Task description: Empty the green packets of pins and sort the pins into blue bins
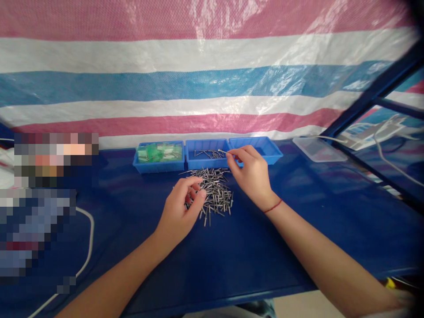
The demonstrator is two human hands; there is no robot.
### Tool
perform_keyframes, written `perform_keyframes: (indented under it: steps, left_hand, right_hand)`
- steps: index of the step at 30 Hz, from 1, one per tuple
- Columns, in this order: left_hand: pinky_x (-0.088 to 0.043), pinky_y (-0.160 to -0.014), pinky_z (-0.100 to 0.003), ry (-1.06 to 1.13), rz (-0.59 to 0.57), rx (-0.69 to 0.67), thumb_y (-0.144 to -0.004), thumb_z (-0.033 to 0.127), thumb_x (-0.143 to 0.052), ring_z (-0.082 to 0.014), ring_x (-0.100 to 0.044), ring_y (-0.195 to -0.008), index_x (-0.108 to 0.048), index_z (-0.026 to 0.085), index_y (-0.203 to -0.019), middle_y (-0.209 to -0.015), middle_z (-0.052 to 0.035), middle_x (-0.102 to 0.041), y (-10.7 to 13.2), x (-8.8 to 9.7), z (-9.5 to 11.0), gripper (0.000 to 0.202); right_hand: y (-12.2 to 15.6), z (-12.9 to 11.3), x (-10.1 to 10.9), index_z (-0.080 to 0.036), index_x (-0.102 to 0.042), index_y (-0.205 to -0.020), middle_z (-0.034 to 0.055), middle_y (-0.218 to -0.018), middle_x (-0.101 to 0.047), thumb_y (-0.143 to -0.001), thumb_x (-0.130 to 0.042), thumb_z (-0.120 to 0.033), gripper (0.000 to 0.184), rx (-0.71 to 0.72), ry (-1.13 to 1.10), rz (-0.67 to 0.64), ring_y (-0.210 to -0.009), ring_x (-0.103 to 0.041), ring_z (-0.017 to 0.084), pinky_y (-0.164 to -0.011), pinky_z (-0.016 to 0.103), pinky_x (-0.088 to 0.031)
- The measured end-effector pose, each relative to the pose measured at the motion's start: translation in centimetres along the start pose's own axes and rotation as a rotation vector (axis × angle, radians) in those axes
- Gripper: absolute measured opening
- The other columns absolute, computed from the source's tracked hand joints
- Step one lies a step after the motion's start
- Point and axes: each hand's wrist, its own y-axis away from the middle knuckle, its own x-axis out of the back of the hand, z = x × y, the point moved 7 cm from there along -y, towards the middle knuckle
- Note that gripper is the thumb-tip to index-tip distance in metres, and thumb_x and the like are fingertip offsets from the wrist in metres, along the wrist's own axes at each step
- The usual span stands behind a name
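A loose heap of metal blind rivets lies on the blue table in front of me. My left hand hovers at the heap's left side, fingers curved, thumb and fingertips apart, with nothing visible between them. Pinched between the thumb and fingertips of my right hand is a single rivet, pointing left over the middle blue bin. Several rivets are lying inside that bin. The right blue bin is partly covered by my right hand.
The left blue bin contains green and clear plastic packets. A clear plastic lid or tray lies at the right. White cable runs along the left, near a blurred-out area. Striped sheeting hangs behind; a blue metal frame stands right.
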Motion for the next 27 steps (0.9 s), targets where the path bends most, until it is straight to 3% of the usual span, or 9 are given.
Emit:
perform_keyframes:
  steps: [4, 7, 9, 11, 14, 18, 23, 27]
  left_hand:
    - [-0.045, -0.077, -0.029, -0.123, -0.038, -0.018, -0.091, 0.021, -0.051, -0.0147, -0.058, -0.082, -0.056, 0.021, -0.112, -0.096, -0.0034, -0.061, -0.1, -0.2, -0.3, 0.021]
    - [-0.043, -0.087, -0.035, -0.235, -0.037, -0.026, -0.087, 0.011, -0.051, -0.0187, -0.056, -0.096, -0.055, 0.02, -0.116, -0.102, -0.0047, -0.061, -0.2, -0.1, -0.8, 0.031]
    - [-0.041, -0.092, -0.039, -0.318, -0.043, -0.028, -0.084, 0.008, -0.051, -0.0216, -0.053, -0.102, -0.06, 0.02, -0.109, -0.105, -0.0054, -0.061, -0.3, -0.1, -1.0, 0.03]
    - [-0.04, -0.094, -0.042, -0.388, -0.077, -0.041, -0.082, 0.01, -0.053, -0.024, -0.051, -0.105, -0.065, 0.021, -0.1, -0.106, -0.0055, -0.061, -0.2, -0.3, -1.1, 0.024]
    - [-0.04, -0.093, -0.043, -0.46, -0.137, -0.067, -0.083, 0.016, -0.056, -0.0254, -0.05, -0.104, -0.068, 0.022, -0.095, -0.105, -0.0054, -0.062, -0.1, -0.8, -1.2, 0.019]
    - [-0.04, -0.092, -0.043, -0.487, -0.178, -0.075, -0.085, 0.019, -0.055, -0.0249, -0.05, -0.103, -0.068, 0.023, -0.095, -0.105, -0.005, -0.062, 0.0, -1.2, -1.3, 0.017]
    - [-0.04, -0.092, -0.043, -0.474, -0.182, -0.071, -0.087, 0.019, -0.054, -0.0248, -0.049, -0.103, -0.069, 0.023, -0.096, -0.105, -0.0051, -0.063, 0.0, -1.2, -1.4, 0.017]
    - [-0.04, -0.093, -0.043, -0.463, -0.188, -0.066, -0.087, 0.019, -0.054, -0.0251, -0.049, -0.104, -0.069, 0.022, -0.097, -0.106, -0.0055, -0.063, 0.0, -1.3, -1.4, 0.018]
  right_hand:
    - [0.1, 1.0, -1.3, -0.013, -0.07, -0.102, 0.0122, -0.09, -0.066, -0.091, -0.053, -0.034, 0.029, -0.023, 0.145, -0.061, -0.083, -0.06, 0.024, -0.077, 0.038, -0.047]
    - [0.6, 0.4, -0.7, -0.013, -0.069, -0.101, 0.011, -0.09, -0.065, -0.091, -0.052, -0.033, 0.028, -0.027, 0.069, -0.068, -0.083, -0.06, 0.023, -0.078, 0.037, -0.047]
    - [1.0, -0.3, -0.1, -0.013, -0.068, -0.098, 0.0094, -0.089, -0.064, -0.092, -0.049, -0.029, 0.025, -0.003, -0.02, -0.1, -0.081, -0.06, 0.02, -0.077, 0.034, -0.047]
    - [1.4, -1.1, 0.0, -0.014, -0.066, -0.094, 0.0073, -0.088, -0.063, -0.09, -0.049, -0.022, 0.02, 0.043, -0.117, -0.199, -0.077, -0.059, 0.017, -0.074, 0.031, -0.046]
    - [2.2, -2.1, -0.6, -0.016, -0.064, -0.089, 0.0033, -0.085, -0.061, -0.083, -0.05, -0.011, 0.016, 0.142, -0.251, -0.465, -0.072, -0.056, 0.013, -0.069, 0.026, -0.044]
    - [3.2, -2.5, -0.9, -0.017, -0.058, -0.073, 0.0001, -0.075, -0.055, -0.075, -0.05, -0.005, 0.015, 0.209, -0.258, -0.736, -0.068, -0.052, 0.011, -0.065, 0.024, -0.039]
    - [4.1, -2.2, -0.9, -0.019, -0.057, -0.068, -0.0007, -0.076, -0.057, -0.074, -0.055, -0.012, 0.009, 0.178, -0.119, -0.887, -0.067, -0.053, 0.012, -0.063, 0.025, -0.035]
    - [4.4, -2.3, -1.1, -0.02, -0.06, -0.074, 0.0002, -0.079, -0.059, -0.079, -0.057, -0.02, 0.006, 0.162, -0.05, -0.885, -0.071, -0.055, 0.013, -0.064, 0.026, -0.035]
